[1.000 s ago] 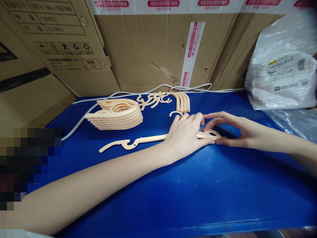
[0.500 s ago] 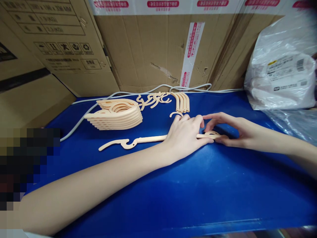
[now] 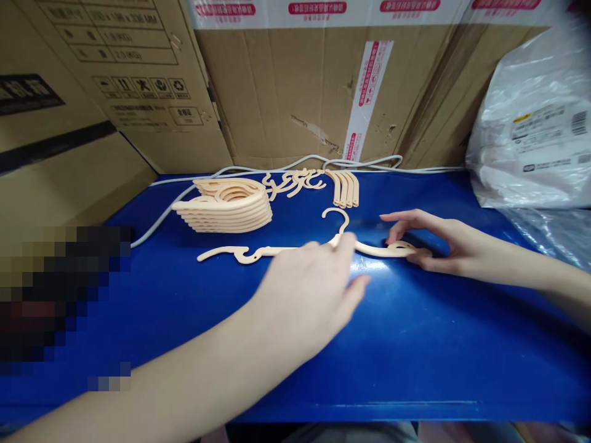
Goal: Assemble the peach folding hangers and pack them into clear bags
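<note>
A peach plastic hanger (image 3: 258,251) lies flat on the blue table (image 3: 415,357), its hook pointing away from me. My left hand (image 3: 307,295) hovers just in front of the hanger's middle, fingers stretched out and holding nothing. My right hand (image 3: 431,241) rests at the hanger's right end, thumb and fingers pinching that end against the table.
A stack of folded peach hangers (image 3: 226,206) sits at the back left. Loose hooks (image 3: 293,180) and curved arm pieces (image 3: 346,187) lie near a white cable (image 3: 258,171). Cardboard boxes (image 3: 295,80) wall the back and left. A white plastic bag (image 3: 535,135) is at the right.
My left hand has lifted off the hanger's middle and pulled back towards me, uncovering the hook. My right hand stays on the right end.
</note>
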A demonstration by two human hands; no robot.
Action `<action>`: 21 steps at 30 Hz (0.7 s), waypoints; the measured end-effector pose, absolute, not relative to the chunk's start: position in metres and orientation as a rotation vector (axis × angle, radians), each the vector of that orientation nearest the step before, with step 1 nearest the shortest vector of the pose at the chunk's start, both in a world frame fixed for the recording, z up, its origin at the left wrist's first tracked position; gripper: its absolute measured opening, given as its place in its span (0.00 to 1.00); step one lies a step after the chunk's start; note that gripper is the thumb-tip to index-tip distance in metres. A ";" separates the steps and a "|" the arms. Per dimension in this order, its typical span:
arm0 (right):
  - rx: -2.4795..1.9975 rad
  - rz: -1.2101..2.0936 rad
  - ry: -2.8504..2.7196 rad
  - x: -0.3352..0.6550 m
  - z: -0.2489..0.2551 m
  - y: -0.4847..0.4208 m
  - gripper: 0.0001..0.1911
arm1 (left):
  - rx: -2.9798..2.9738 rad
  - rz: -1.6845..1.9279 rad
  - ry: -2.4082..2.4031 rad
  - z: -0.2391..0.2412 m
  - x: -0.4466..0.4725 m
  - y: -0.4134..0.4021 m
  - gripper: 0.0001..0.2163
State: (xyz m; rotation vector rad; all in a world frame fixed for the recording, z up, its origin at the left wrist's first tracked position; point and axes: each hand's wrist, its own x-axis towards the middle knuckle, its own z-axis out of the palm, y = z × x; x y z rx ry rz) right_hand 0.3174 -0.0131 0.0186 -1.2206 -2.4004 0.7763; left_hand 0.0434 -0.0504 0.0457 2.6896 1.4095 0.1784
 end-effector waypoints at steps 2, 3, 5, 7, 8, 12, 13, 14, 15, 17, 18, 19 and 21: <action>-1.241 0.759 -2.401 0.314 0.021 -0.015 0.25 | 2.686 0.020 1.694 0.046 0.022 -0.059 0.13; -1.253 0.754 -2.401 0.312 0.022 -0.015 0.24 | 2.670 -0.007 1.865 0.045 0.011 -0.061 0.16; -1.275 0.750 -2.399 0.309 0.022 -0.017 0.23 | 2.615 -0.120 2.071 0.041 -0.009 -0.064 0.19; -1.282 0.746 -2.394 0.308 0.021 -0.017 0.23 | 2.544 -0.234 2.135 0.036 -0.024 -0.064 0.20; -1.282 0.744 -2.390 0.308 0.020 -0.017 0.23 | 2.525 -0.235 2.134 0.033 -0.029 -0.063 0.20; -1.260 0.734 -2.395 0.310 0.017 -0.015 0.22 | 2.559 0.022 2.059 0.018 -0.043 -0.067 0.22; -1.256 0.733 -2.402 0.310 0.017 -0.015 0.21 | 2.570 0.103 2.044 0.014 -0.045 -0.069 0.22; -1.253 0.735 -2.409 0.310 0.017 -0.015 0.21 | 2.578 0.171 2.028 0.010 -0.047 -0.072 0.22; -1.251 0.738 -2.413 0.309 0.018 -0.016 0.20 | 2.583 0.230 2.015 0.007 -0.049 -0.075 0.22; -1.257 0.758 -2.416 0.308 0.019 -0.017 0.19 | 2.589 0.323 1.977 0.002 -0.051 -0.080 0.22; -1.261 0.768 -2.413 0.308 0.019 -0.017 0.18 | 2.588 0.368 1.954 0.001 -0.051 -0.082 0.21; -1.264 0.775 -2.408 0.307 0.019 -0.018 0.18 | 2.580 0.409 1.923 0.000 -0.050 -0.083 0.19; -1.266 0.771 -2.409 0.306 0.019 -0.019 0.18 | 2.547 0.484 1.836 0.001 -0.047 -0.083 0.16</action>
